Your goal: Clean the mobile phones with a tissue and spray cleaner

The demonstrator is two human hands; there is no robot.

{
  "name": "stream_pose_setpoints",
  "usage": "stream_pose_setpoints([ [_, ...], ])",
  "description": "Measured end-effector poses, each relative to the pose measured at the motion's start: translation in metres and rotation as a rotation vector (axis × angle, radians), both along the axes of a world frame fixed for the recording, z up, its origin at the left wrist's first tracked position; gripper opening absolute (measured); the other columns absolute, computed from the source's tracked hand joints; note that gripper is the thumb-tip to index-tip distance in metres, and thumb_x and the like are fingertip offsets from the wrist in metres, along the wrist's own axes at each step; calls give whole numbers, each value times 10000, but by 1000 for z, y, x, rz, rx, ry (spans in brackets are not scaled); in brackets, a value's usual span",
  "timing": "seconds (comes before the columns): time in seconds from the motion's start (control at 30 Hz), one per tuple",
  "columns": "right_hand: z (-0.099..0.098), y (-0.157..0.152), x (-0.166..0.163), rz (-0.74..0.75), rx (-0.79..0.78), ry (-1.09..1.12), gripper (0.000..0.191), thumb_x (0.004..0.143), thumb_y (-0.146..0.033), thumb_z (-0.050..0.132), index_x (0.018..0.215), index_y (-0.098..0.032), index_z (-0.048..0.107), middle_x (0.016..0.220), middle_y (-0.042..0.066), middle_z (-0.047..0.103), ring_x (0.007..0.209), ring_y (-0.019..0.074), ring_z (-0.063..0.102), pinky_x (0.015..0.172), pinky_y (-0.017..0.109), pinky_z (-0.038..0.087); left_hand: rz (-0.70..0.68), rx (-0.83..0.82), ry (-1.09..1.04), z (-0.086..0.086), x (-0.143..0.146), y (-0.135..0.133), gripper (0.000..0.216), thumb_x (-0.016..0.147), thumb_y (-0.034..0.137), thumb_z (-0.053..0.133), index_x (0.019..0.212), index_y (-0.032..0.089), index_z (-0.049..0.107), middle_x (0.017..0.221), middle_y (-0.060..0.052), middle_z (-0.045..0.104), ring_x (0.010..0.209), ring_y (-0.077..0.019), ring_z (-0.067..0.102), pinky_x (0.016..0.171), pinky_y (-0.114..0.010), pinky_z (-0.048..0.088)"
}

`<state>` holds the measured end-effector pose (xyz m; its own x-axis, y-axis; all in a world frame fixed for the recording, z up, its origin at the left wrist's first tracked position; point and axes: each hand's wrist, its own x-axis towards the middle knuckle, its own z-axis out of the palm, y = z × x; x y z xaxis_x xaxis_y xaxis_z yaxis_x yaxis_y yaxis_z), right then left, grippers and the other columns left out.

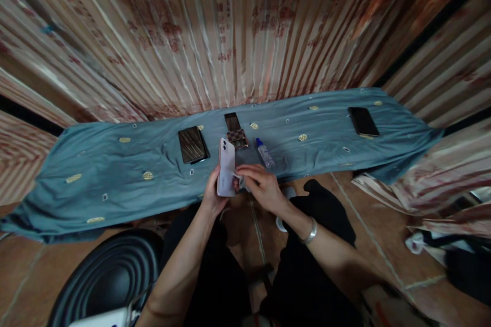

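Note:
My left hand (213,190) is wrapped round a smartphone (226,166) with a pale lilac back and two camera lenses, held upright above the near edge of the cloth. My right hand (263,186) is closed at the phone's right edge, pinching a whitish piece of cloth or tissue (241,181); which of the two I cannot tell. Just beyond the hands lies a small clear bottle (264,154) with a blue cap. Behind the phone are a checkered case-like item (237,139) and a small dark phone (232,121).
A blue-green cloth (126,168) covers the long bench. Dark flat devices (192,144) lie stacked at left, and a black device (363,121) lies at far right. A black round stool (111,271) stands at lower left. Striped curtains (215,36) hang behind.

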<state>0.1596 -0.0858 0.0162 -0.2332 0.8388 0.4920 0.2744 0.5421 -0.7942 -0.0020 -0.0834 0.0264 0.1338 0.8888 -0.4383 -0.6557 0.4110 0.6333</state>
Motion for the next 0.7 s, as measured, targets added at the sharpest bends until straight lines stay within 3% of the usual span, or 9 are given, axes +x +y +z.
stream_pose_setpoints([
  [0.17,-8,34,11,-163,-221,246,263,851,-186,583,934,-295,808,1070,3,801,1052,210,726,1000,399,549,-135,51,-32,-2,1,-6,474,848,522,640,1076,109,685,797,-93,718,603,-142,605,539,-238,485],
  [0.3,-10,52,13,-241,-289,334,249,813,-210,603,912,-301,812,1048,-6,805,997,222,734,976,400,557,-198,36,-32,-3,4,-9,512,835,530,653,1088,86,698,801,-98,712,595,-133,588,526,-234,475],
  [0.43,-9,60,7,-260,-217,302,282,824,-199,584,955,-292,816,1117,-9,793,1083,214,715,1041,393,525,-239,56,4,-6,7,-13,533,827,551,660,1079,84,703,807,-105,719,612,-152,619,540,-248,489],
  [0.7,-11,62,4,-227,-23,32,354,873,-117,554,1070,-283,797,1213,20,762,1147,201,679,1062,400,505,-274,100,10,-10,11,-18,578,749,578,737,1085,111,674,801,-107,719,580,-142,573,509,-235,419],
])
